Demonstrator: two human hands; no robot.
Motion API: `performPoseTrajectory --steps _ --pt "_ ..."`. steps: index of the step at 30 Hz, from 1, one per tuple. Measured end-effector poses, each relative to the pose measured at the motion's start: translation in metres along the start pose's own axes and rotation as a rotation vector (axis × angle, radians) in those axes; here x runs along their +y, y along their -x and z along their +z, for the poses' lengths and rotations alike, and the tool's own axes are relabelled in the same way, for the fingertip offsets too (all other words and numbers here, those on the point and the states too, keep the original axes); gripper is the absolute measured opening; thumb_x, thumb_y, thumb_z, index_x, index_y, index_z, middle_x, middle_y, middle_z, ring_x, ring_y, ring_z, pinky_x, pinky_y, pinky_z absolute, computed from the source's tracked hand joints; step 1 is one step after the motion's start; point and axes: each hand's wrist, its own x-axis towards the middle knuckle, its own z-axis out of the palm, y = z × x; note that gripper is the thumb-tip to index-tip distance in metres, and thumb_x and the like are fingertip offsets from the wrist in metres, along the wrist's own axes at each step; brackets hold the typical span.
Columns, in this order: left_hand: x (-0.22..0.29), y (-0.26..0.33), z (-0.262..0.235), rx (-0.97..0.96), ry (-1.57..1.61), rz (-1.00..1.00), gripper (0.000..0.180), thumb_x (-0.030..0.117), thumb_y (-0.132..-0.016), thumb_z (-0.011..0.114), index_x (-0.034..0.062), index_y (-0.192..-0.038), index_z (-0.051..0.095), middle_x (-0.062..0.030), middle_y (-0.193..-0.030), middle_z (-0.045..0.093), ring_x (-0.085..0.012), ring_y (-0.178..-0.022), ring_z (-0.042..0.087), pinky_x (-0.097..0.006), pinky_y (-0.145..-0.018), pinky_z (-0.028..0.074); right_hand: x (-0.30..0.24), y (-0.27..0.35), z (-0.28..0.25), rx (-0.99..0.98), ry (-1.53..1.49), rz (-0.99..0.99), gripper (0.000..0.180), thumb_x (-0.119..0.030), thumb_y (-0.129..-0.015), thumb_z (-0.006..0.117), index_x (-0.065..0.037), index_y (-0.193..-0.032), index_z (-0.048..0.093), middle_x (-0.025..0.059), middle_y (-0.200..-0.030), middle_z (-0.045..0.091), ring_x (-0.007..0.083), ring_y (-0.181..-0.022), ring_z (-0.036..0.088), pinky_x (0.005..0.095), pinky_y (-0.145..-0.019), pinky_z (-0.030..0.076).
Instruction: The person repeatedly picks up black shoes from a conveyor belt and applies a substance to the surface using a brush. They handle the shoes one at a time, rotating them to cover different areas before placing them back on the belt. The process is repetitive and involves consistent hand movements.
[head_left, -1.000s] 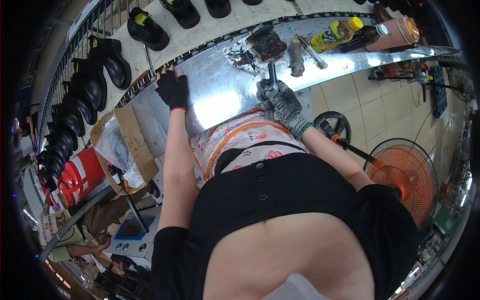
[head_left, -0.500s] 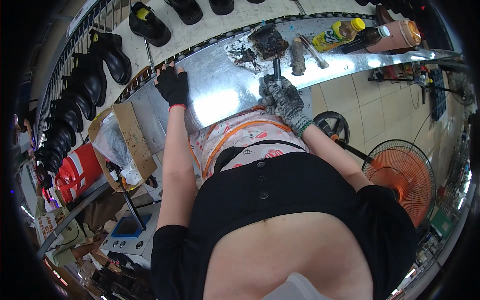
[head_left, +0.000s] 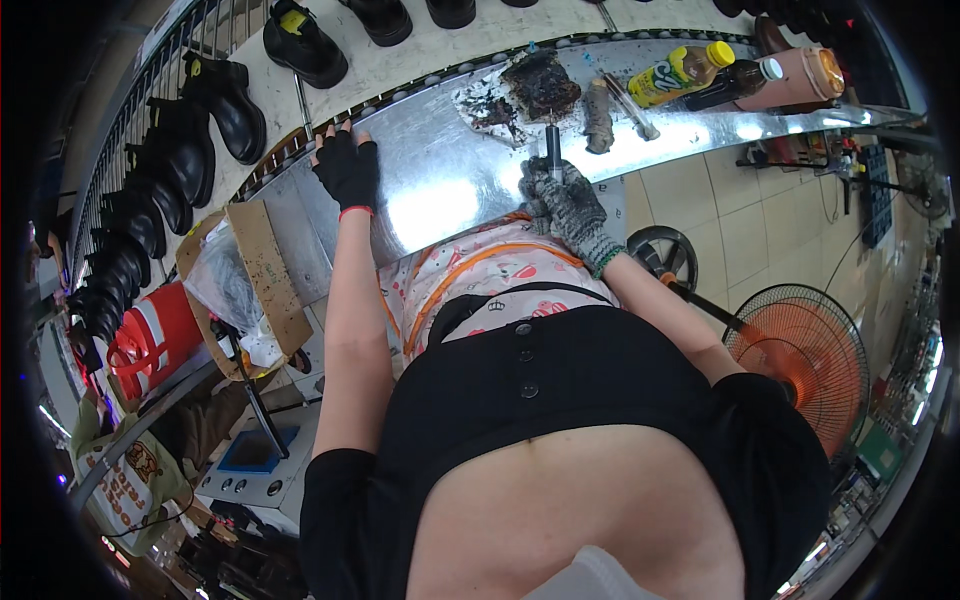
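So the right hand, in a grey knit glove, is wrapped tight around the dark handle of a brush, whose tip sits right at a grimy black pad on the shiny metal bench. The left hand, in a black fingerless glove, lies open and flat on the bench's far edge, well apart from the brush. Black boots line the conveyor beyond, and a yellow-capped bottle lies further right
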Motion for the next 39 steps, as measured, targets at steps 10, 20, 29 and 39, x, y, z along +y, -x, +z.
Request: performPoseTrajectory --steps 10,20,29,39 --pt "0.000 0.000 0.001 0.014 -0.005 0.009 0.044 0.040 -0.085 0.053 0.0157 -0.122 0.056 -0.0131 -0.131 0.050 -0.0308 -0.128 0.038 -0.052 -0.106 0.023 0.014 -0.014 -0.006 -0.026 0.139 -0.068 0.027 -0.018 -0.088 0.059 -0.006 -0.112 0.054 0.0051 -0.082 0.060 0.0096 -0.063 0.054 0.0246 -0.054 0.047" --pt "-0.001 0.001 0.001 0.031 -0.016 0.009 0.045 0.040 -0.084 0.053 0.0152 -0.122 0.056 -0.0130 -0.130 0.050 -0.0308 -0.128 0.038 -0.052 -0.105 0.024 -0.009 -0.007 0.008 -0.032 -0.053 -0.043 0.027 -0.027 -0.088 0.059 -0.008 -0.106 0.054 0.0014 -0.076 0.057 0.0103 -0.061 0.056 0.0264 -0.049 0.048" --pt "-0.002 -0.001 0.002 0.002 -0.021 0.002 0.045 0.040 -0.084 0.053 0.0151 -0.122 0.056 -0.0125 -0.131 0.050 -0.0307 -0.128 0.038 -0.052 -0.106 0.023 -0.001 -0.006 0.010 -0.054 -0.025 -0.032 0.030 -0.030 -0.087 0.061 -0.007 -0.105 0.054 0.0012 -0.076 0.058 0.0097 -0.060 0.056 0.0263 -0.046 0.047" --pt "0.001 -0.001 0.000 -0.006 -0.014 -0.003 0.045 0.040 -0.084 0.053 0.0158 -0.122 0.056 -0.0128 -0.131 0.050 -0.0317 -0.127 0.038 -0.052 -0.106 0.022 0.014 -0.012 -0.006 0.004 0.178 -0.050 0.033 -0.032 -0.085 0.062 -0.006 -0.106 0.058 0.0018 -0.078 0.060 0.0106 -0.065 0.058 0.0268 -0.058 0.050"
